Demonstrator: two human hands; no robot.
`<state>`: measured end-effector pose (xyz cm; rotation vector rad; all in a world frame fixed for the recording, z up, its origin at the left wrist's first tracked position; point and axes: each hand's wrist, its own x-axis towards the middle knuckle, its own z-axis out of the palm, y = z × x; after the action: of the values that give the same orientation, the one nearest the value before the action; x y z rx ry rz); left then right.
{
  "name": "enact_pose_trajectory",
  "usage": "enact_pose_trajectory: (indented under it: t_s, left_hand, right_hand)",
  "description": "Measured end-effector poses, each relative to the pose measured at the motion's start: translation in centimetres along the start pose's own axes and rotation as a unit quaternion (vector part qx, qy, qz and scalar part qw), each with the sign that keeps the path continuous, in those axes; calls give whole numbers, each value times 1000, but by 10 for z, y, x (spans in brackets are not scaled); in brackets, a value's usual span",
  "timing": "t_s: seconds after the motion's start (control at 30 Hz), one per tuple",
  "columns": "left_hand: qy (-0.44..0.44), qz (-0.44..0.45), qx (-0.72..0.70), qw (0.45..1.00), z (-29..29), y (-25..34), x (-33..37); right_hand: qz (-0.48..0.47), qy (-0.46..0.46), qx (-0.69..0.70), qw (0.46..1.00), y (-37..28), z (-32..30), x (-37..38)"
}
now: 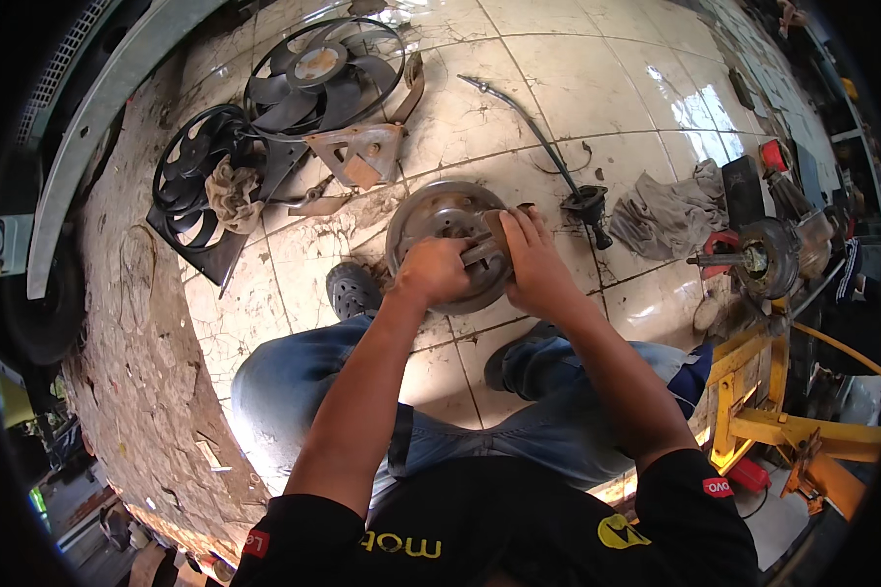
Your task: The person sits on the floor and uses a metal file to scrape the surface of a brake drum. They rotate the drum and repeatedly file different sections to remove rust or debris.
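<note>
A round, dull-grey metal wheel [422, 205] lies flat on the floor between my feet, with holes around its middle. Above it my left hand [435, 269] is closed around a short grey metal piece [481, 254], which looks like a brake shoe. My right hand [536, 256] has its fingers pressed together around a thin brown flat piece [498, 233] at the far end of the metal piece. The exact kind of that brown piece cannot be made out. My palms and fingers hide part of both pieces.
Black radiator fans [315, 67] and a rusty bracket [364, 149] lie at the far left. A cable with a black boot [585, 203] and a grey rag [671, 210] are to the right. Beyond stand a hub assembly [768, 256] and a yellow metal frame [754, 426].
</note>
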<state>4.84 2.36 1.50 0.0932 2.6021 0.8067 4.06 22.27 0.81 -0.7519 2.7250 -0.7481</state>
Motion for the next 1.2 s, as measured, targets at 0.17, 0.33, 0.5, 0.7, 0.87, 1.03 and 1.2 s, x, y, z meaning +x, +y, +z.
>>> enact_pose_trajectory:
  t_s: [0.17, 0.33, 0.5, 0.7, 0.87, 1.03, 1.2]
  left_hand:
    - [-7, -18, -12, 1000, -10, 1, 8]
    - [-1, -16, -17, 1000, -8, 0, 14]
    - [10, 5, -19, 1000, -13, -7, 20]
    - [-29, -4, 4, 1000, -7, -4, 11]
    - [-12, -7, -8, 1000, -4, -1, 6]
    - [-41, -24, 19, 999, -13, -2, 14]
    - [-48, 4, 26, 999, -9, -1, 15]
  right_hand:
    - [-34, 28, 9, 999, 16, -7, 21]
    - [-10, 33, 19, 999, 14, 1, 20]
    - [-29, 33, 25, 999, 16, -3, 27]
    - [5, 0, 22, 1000, 8, -8, 7]
    - [26, -33, -20, 999, 11, -13, 28]
    - [-17, 1, 10, 1000, 5, -12, 9]
    - [14, -25, 19, 999, 30, -14, 28]
